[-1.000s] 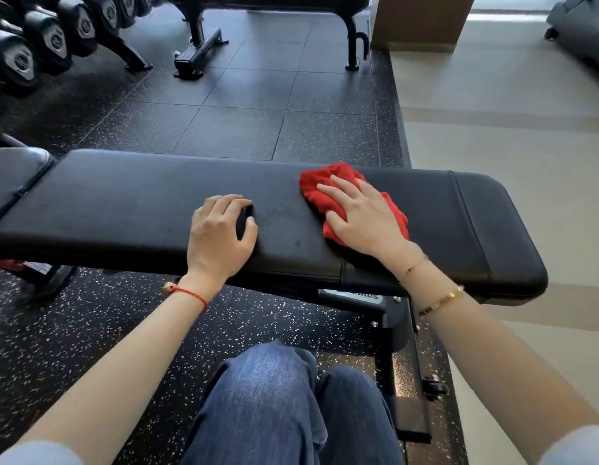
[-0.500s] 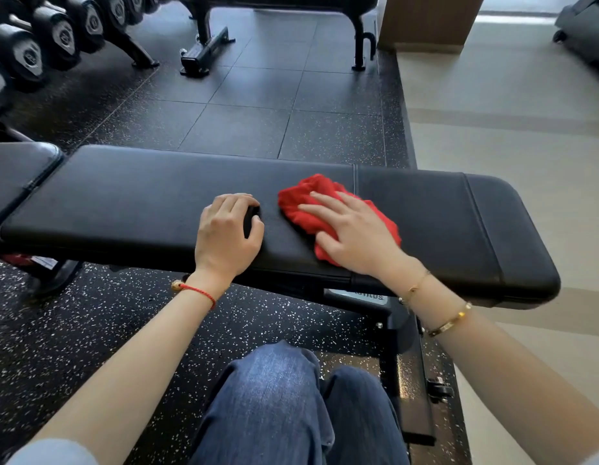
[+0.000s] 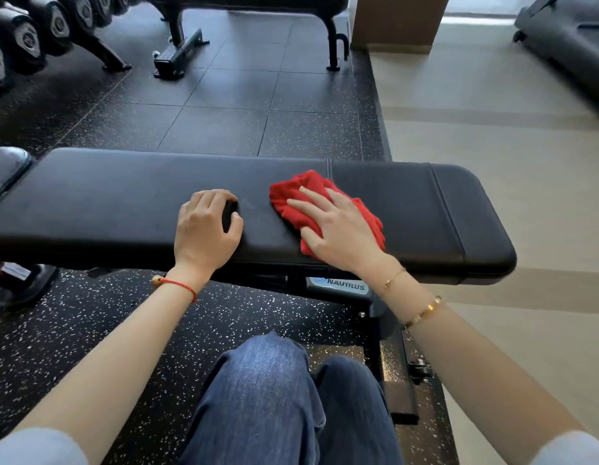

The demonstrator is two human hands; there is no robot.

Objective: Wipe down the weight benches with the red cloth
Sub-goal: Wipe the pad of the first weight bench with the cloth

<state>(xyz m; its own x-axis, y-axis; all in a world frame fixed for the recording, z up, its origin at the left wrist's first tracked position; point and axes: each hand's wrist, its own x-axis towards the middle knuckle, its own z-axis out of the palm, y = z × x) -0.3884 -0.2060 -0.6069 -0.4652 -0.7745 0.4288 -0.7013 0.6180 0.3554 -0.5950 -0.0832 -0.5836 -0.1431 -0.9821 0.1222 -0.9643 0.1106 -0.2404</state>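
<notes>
A black padded weight bench [image 3: 90, 203] lies flat across the view in front of me. A crumpled red cloth [image 3: 301, 186] rests on its pad right of centre. My right hand [image 3: 338, 229] lies flat on the cloth, fingers spread, pressing it onto the pad. My left hand [image 3: 204, 229] rests on the pad to the left of the cloth with its fingers curled under, holding nothing. A small gap of bare pad separates the two hands.
A second bench pad [image 3: 6, 162] adjoins at the far left. A dumbbell rack [image 3: 30, 38] stands at the back left, and another bench frame [image 3: 180, 55] behind. My knees [image 3: 274, 397] are below the bench. A beige floor [image 3: 509, 146] lies right, with a treadmill [image 3: 566, 38].
My right hand has slid the red cloth leftward along the pad, closer to my left hand. The left hand has stayed in place.
</notes>
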